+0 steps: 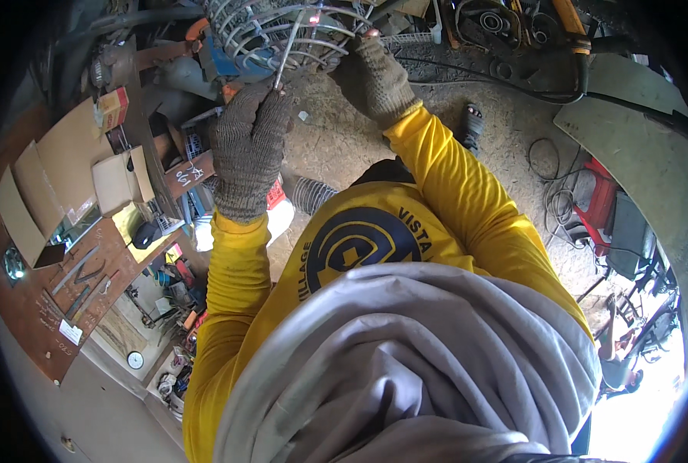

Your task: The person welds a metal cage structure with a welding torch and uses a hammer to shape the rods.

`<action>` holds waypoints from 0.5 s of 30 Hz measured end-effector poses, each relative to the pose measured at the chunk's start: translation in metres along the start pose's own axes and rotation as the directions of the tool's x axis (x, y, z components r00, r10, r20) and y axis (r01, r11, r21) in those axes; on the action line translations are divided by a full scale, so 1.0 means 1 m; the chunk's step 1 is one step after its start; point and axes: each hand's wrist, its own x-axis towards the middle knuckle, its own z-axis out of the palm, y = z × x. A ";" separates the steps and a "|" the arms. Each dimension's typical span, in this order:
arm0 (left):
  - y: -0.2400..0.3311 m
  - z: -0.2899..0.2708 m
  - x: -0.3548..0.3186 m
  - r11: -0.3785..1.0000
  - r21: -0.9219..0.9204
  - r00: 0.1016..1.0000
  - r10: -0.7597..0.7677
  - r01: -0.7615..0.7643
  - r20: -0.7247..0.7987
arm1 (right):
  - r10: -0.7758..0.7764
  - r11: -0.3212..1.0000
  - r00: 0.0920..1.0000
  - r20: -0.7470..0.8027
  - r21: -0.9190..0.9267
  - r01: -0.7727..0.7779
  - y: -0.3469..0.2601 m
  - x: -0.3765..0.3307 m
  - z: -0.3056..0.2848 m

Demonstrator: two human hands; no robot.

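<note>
A round cage of bent metal wire stands at the top of the head view, its rings curving over one another. A small red-white glow shows on its wires near the middle. My left hand, in a dark knitted glove, is closed around the lower end of a thin metal rod. The rod slants up across the cage and ends close to the glow. On the cage's right side, my gloved right hand has its fingers curled at the rim, one bare fingertip poking out. Its palm side is hidden.
To the left, a brown bench carries open cardboard boxes and hand tools. Dark machine parts and a black cable lie at the upper right. A red and grey object stands on the right by coiled wire.
</note>
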 end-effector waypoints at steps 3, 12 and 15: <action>-0.008 -0.002 0.000 0.999 0.032 1.000 0.014 -0.013 -0.024 | -0.051 0.965 0.999 0.005 -0.255 0.051 -0.005 0.001 0.010; -0.008 -0.002 -0.002 0.997 0.066 0.999 -0.026 0.025 0.019 | -0.258 0.575 0.965 -0.052 -0.810 0.110 0.002 -0.011 0.015; -0.011 0.000 -0.003 0.996 0.053 0.998 0.068 -0.068 0.006 | -0.422 0.127 0.901 0.099 -0.978 0.167 -0.003 -0.017 0.025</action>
